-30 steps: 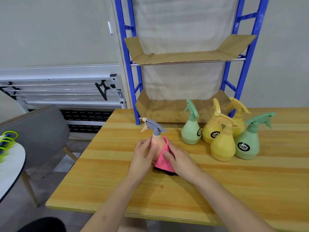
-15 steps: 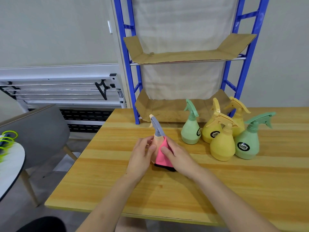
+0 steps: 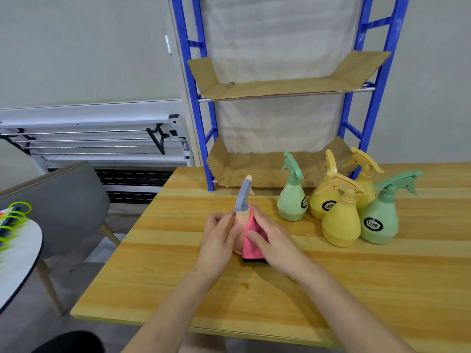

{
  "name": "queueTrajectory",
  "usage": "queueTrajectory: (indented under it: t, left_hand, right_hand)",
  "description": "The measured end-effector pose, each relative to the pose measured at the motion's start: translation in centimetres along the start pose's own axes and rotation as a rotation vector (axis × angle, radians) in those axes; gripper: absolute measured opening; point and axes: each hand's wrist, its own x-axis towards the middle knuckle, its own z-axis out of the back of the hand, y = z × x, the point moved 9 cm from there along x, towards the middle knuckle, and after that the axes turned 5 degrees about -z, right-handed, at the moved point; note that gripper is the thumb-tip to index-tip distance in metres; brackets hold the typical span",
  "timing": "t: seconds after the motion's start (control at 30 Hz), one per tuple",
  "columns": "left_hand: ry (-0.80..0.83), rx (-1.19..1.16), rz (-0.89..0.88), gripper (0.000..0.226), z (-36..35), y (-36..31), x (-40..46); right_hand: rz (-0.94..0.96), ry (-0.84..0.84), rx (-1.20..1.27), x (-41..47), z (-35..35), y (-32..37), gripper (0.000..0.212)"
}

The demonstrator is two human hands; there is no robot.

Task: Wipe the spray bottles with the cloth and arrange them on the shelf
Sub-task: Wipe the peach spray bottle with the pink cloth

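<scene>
A peach spray bottle (image 3: 239, 225) with a grey trigger head stands on the wooden table (image 3: 280, 289). My left hand (image 3: 216, 240) grips its left side. My right hand (image 3: 270, 238) presses a pink cloth (image 3: 251, 240) against its right side. To the right stand several more bottles: a green one (image 3: 291, 200), yellow ones (image 3: 341, 222), and another green one (image 3: 379, 220). Behind them rises the blue shelf (image 3: 204, 138), its levels lined with cardboard (image 3: 280, 87) and bare.
A grey chair (image 3: 58, 207) stands left of the table. A white round table (image 3: 17, 256) with green rings on it sits at the far left. A white folded rack (image 3: 102, 138) leans on the wall behind.
The peach bottle has turned in my hands: its grey trigger head, which pointed left, now points away from me. The cloth stays pressed on its right side.
</scene>
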Motion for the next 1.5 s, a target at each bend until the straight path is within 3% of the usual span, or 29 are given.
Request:
queueTrajectory:
  t: [0.17,0.43,0.73,0.87,1.03,1.23,1.37,1.5]
  left_hand:
    - [0.009,0.016,-0.026,0.040,-0.2,-0.5,-0.1]
    - [-0.020,0.072,-0.031,0.064,0.2,-0.6,0.0]
    - [0.088,0.131,-0.085,0.049,-0.3,0.1,0.6]
    - [0.096,0.126,-0.100,0.043,-0.4,0.3,0.9]
    - [0.079,0.146,-0.053,0.046,-0.4,0.7,1.0]
    - [0.094,0.207,-0.033,0.049,0.0,0.0,0.6]
    - [0.144,0.131,-0.022,0.049,0.1,-0.4,0.5]
    - [0.028,-0.068,0.063,0.048,0.0,-1.1,0.7]
  right_hand:
    - [-0.035,0.061,0.009,0.6,-0.2,0.0,0.062]
    - [-0.128,0.149,-0.077,0.2,-0.5,-2.6,0.062]
    - [-0.057,-0.069,-0.033,-0.6,-0.1,-1.1,0.075]
    - [-0.019,-0.027,0.019,0.8,-0.3,0.6,0.066]
    - [-0.123,0.069,0.011,1.2,-0.5,-0.7,0.056]
    - [-0.172,0.065,-0.056,0.1,0.0,-2.2,0.055]
    - [-0.173,0.044,-0.124,-1.3,1.3,-3.4,0.060]
    - [-0.141,-0.014,-0.097,-2.3,2.1,-3.3,0.062]
